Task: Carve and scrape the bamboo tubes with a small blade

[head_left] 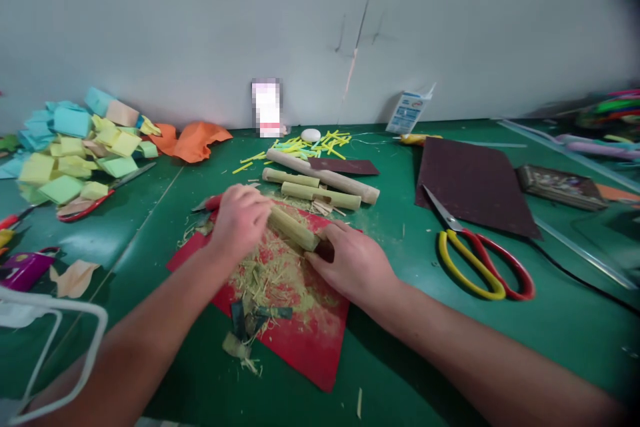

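A short pale-green bamboo tube (293, 228) lies slantwise between my hands. My left hand (240, 217) is closed around its far left end. Fingers and thumb of my right hand (353, 257) grip the near right end. Under the tube, a red sheet (315, 353) is strewn with bamboo shavings (270, 267) and a few dark green strips (240, 320). Just beyond the sheet lie two more bamboo pieces (320, 195) and a longer pale stick (325, 177). Beside my left hand a red object (213, 202) is partly hidden.
Scissors (473, 247) with yellow and red handles rest on dark brown sandpaper-like sheets (475, 180) at right. Folded coloured papers (70, 147) heap up at left. Yellow strips (330, 143) and a lit phone (267, 108) are by the wall. A white wire frame (97, 327) stands near my left arm.
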The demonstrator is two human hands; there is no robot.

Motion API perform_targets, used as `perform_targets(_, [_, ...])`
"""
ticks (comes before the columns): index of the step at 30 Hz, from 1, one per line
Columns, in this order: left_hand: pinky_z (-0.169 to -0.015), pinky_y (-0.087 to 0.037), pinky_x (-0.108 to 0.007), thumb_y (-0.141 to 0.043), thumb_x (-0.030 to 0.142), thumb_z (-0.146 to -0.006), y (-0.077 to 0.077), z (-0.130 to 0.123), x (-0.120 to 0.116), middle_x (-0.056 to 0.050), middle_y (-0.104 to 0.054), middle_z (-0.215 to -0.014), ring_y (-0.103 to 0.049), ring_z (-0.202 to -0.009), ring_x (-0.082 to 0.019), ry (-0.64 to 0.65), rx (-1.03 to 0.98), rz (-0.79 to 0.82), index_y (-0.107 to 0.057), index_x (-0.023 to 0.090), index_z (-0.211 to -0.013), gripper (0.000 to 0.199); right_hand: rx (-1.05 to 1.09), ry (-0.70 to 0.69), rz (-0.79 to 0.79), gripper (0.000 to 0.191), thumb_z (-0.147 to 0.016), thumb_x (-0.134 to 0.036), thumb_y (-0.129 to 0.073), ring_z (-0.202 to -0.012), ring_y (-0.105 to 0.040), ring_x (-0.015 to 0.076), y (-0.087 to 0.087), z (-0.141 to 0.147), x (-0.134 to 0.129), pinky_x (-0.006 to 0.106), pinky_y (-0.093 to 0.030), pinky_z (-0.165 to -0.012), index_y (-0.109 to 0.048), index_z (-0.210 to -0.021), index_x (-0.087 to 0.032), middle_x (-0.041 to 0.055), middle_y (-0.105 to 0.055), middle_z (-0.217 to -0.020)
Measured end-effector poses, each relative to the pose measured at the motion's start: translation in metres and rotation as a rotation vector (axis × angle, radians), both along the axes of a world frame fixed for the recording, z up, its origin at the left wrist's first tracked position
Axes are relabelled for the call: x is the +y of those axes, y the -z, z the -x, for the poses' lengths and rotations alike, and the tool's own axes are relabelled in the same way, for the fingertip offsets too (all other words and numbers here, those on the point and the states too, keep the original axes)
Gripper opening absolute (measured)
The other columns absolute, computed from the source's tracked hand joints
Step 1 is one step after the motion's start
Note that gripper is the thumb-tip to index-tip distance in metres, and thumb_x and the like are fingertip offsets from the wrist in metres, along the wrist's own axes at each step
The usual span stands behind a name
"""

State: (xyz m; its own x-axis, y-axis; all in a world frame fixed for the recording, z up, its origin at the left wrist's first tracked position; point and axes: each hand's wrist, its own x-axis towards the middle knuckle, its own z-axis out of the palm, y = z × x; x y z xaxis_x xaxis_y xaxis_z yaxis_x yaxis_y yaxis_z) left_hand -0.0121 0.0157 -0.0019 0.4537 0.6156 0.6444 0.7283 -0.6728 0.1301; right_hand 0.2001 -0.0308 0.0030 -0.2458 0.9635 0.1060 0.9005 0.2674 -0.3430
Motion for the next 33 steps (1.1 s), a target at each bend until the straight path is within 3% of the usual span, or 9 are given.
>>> perform_targets(2, [-0.089,-0.045,-0.043,-0.051,0.014,-0.090,0.000,-0.008,-0.007,-0.005,-0.071,-0.096,-0.057,-0.096,-0.022,0.175,0.038,0.059,-0.070,0.018,-0.090,0.019,0.007,-0.006,-0.012,0.017,-0.078,-0.034,-0.061,-0.069,-0.053,0.0155,0.001,0.000,0.000,0.029,-0.027,-0.057,-0.051,-0.075,-0.020,0.0020,-0.059,-0.084])
perform_targets(4, [-0.089,-0.045,-0.040,-0.050,0.014,-0.090,0.001,-0.014,-0.011,-0.006,-0.070,-0.102,-0.057,-0.099,-0.021,0.259,0.054,0.115,-0.069,0.018,-0.095,0.020,0.015,-0.007,-0.017,0.017,-0.078,-0.033,-0.060,-0.068,-0.053,0.0152,0.002,-0.001,0.000,0.028,-0.026,-0.057,-0.051,-0.075,-0.020,0.0019,-0.059,-0.083])
perform_targets(9, [-0.090,-0.043,-0.046,-0.051,0.014,-0.090,0.000,-0.010,-0.002,-0.004,-0.073,-0.090,-0.057,-0.095,-0.023,0.013,0.001,0.020,-0.071,0.019,-0.088,0.020,0.024,0.002,-0.008,0.019,-0.075,-0.034,-0.064,-0.069,-0.053,0.0154,0.002,-0.001,0.000,0.028,-0.027,-0.057,-0.051,-0.075,-0.020,0.0013,-0.058,-0.082])
perform_targets(12, [-0.092,-0.045,-0.042,-0.051,0.014,-0.090,-0.001,-0.010,-0.006,-0.005,-0.072,-0.101,-0.057,-0.101,-0.021,0.209,0.044,0.105,-0.071,0.019,-0.094,0.021,0.039,-0.014,-0.008,0.017,-0.075,-0.032,-0.064,-0.069,-0.052,0.0149,0.001,0.000,0.000,0.028,-0.027,-0.056,-0.051,-0.075,-0.020,0.0012,-0.058,-0.082])
perform_targets(14, [-0.094,-0.044,-0.042,-0.052,0.016,-0.090,-0.001,-0.007,-0.007,-0.004,-0.072,-0.105,-0.057,-0.104,-0.021,0.260,0.057,0.129,-0.071,0.022,-0.098,0.021,0.048,-0.017,-0.007,0.017,-0.075,-0.032,-0.064,-0.070,-0.053,0.0150,0.001,-0.001,-0.001,0.027,-0.028,-0.056,-0.051,-0.076,-0.020,0.0013,-0.058,-0.084])
perform_targets(17, [-0.096,-0.040,-0.049,-0.054,0.017,-0.090,-0.001,0.001,-0.002,-0.002,-0.074,-0.094,-0.060,-0.098,-0.023,0.006,-0.010,0.045,-0.072,0.023,-0.092,0.019,0.037,-0.009,-0.005,0.019,-0.075,-0.033,-0.064,-0.073,-0.055,0.0159,0.000,-0.002,-0.001,0.028,-0.029,-0.057,-0.051,-0.076,-0.020,0.0017,-0.059,-0.086])
perform_targets(23, [-0.093,-0.047,-0.044,-0.054,0.017,-0.091,0.003,-0.006,-0.005,-0.005,-0.071,-0.104,-0.059,-0.102,-0.021,0.170,-0.033,0.141,-0.069,0.019,-0.105,0.020,-0.017,-0.014,-0.036,0.019,-0.078,-0.037,-0.061,-0.070,-0.054,0.0155,-0.001,-0.002,-0.002,0.028,-0.026,-0.055,-0.053,-0.079,-0.020,0.0019,-0.059,-0.086])
perform_targets(28, [-0.093,-0.048,-0.042,-0.055,0.016,-0.091,0.001,-0.011,-0.011,-0.006,-0.071,-0.104,-0.058,-0.102,-0.021,0.169,-0.042,0.159,-0.069,0.018,-0.106,0.021,-0.014,-0.057,-0.047,0.023,-0.083,-0.043,-0.055,-0.072,-0.055,0.0157,-0.002,0.001,-0.003,0.029,-0.029,-0.056,-0.058,-0.083,-0.020,0.0030,-0.059,-0.091])
perform_targets(33, [-0.093,-0.048,-0.042,-0.055,0.017,-0.090,0.001,0.009,0.005,-0.005,-0.072,-0.101,-0.060,-0.100,-0.021,0.133,-0.008,0.110,-0.071,0.017,-0.100,0.018,0.015,-0.028,-0.042,0.018,-0.079,-0.035,-0.059,-0.070,-0.053,0.0145,-0.002,0.001,0.000,0.028,-0.029,-0.056,-0.051,-0.074,-0.020,0.0017,-0.056,-0.085])
